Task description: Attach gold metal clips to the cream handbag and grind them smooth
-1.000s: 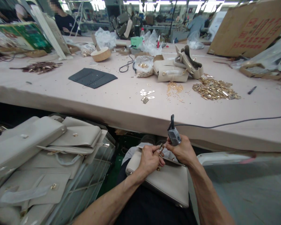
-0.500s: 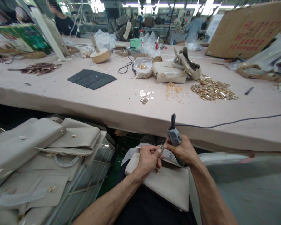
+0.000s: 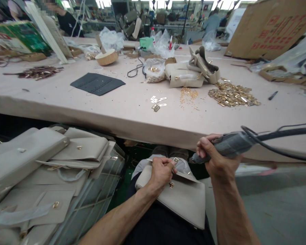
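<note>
A beige handbag point(image 3: 183, 200) lies on my lap, below the table edge. My left hand point(image 3: 161, 172) is closed, pinching a small gold metal fitting point(image 3: 175, 160) at the top of the bag's flap. My right hand point(image 3: 216, 158) is wrapped round a grey corded electric screwdriver point(image 3: 228, 144), held nearly level, tip pointing left towards the fitting but a short gap away from it. Its black cord point(image 3: 277, 149) runs off to the right.
A stack of beige bags point(image 3: 40, 160) fills a clear bin at my left. On the long table point(image 3: 132, 115) lie gold fittings point(image 3: 232, 96), small plates point(image 3: 158, 102), a dark leather piece point(image 3: 97, 83) and more bags point(image 3: 186, 75). People work at the far side.
My right hand has lifted the screwdriver away from the fitting and swung it from upright to nearly level, moving right. My left hand keeps its pinch on the fitting.
</note>
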A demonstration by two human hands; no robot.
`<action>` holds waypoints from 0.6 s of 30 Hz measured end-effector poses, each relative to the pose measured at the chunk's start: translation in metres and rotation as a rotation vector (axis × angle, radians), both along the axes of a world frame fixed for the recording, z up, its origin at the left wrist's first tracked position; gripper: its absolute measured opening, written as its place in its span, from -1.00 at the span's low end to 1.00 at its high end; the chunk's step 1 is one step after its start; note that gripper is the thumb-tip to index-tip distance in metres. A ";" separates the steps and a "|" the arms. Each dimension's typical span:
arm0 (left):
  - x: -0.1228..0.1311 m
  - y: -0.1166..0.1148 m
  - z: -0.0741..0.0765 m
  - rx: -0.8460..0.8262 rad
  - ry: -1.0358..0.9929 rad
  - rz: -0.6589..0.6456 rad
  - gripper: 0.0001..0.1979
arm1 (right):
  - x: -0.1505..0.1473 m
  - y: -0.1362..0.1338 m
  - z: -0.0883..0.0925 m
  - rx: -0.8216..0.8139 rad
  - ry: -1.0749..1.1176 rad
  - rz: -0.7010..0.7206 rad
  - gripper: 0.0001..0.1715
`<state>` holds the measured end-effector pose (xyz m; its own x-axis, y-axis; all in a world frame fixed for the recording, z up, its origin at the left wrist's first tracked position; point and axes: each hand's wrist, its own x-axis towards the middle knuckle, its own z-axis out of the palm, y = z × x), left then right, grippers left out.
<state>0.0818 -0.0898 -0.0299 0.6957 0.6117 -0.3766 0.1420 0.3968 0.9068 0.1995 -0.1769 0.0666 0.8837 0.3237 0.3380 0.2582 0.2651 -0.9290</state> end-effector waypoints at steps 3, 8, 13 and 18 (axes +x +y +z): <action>0.000 -0.001 -0.002 0.009 -0.007 0.003 -0.76 | -0.012 0.007 0.008 0.090 0.007 0.057 -0.81; -0.001 -0.002 -0.001 0.040 0.012 -0.004 -0.76 | -0.023 0.016 0.000 0.074 -0.002 0.087 -0.83; -0.003 -0.001 0.002 0.080 0.055 -0.013 -0.76 | -0.027 0.021 -0.005 0.064 0.001 0.080 -0.84; -0.004 0.000 0.005 0.100 0.068 -0.011 -0.76 | -0.029 0.022 -0.003 0.048 0.007 0.090 -0.83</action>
